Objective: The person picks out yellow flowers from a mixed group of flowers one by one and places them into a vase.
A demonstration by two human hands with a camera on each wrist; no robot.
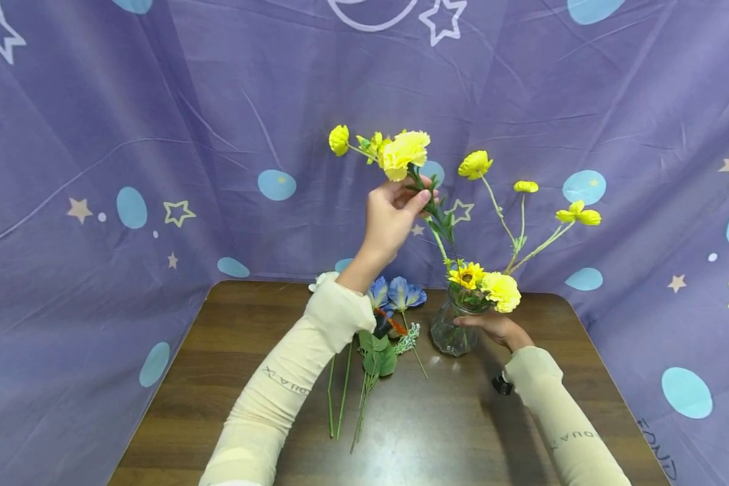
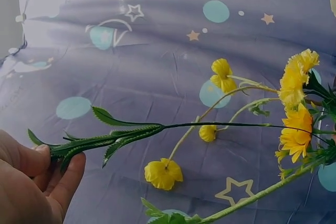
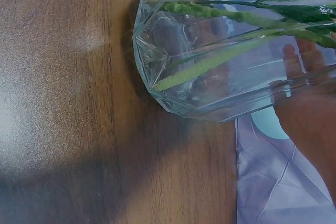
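Observation:
High above the table, my left hand (image 1: pixel 395 219) pinches the leafy upper stem of a yellow carnation (image 1: pixel 406 152) between thumb and fingers. In the left wrist view the dark thin stem (image 2: pixel 220 124) runs from this hand toward the flowers at the vase's mouth. My right hand (image 1: pixel 498 329) grips the clear glass vase (image 1: pixel 448 334) near its neck, and the right wrist view shows green stems (image 3: pixel 210 66) inside the glass. A sunflower (image 1: pixel 466 275) and another yellow carnation (image 1: pixel 501 291) sit at the rim. Yellow poppy-like blooms (image 1: pixel 476 165) on branching stems rise above.
Left of the vase, blue flowers (image 1: pixel 406 295), a green leaf cluster (image 1: pixel 379 358), an orange-red sprig (image 1: pixel 395 325) and several long stems lie on the brown wooden table (image 1: pixel 437 432). A purple patterned curtain (image 1: pixel 310 81) hangs behind the table and along its sides.

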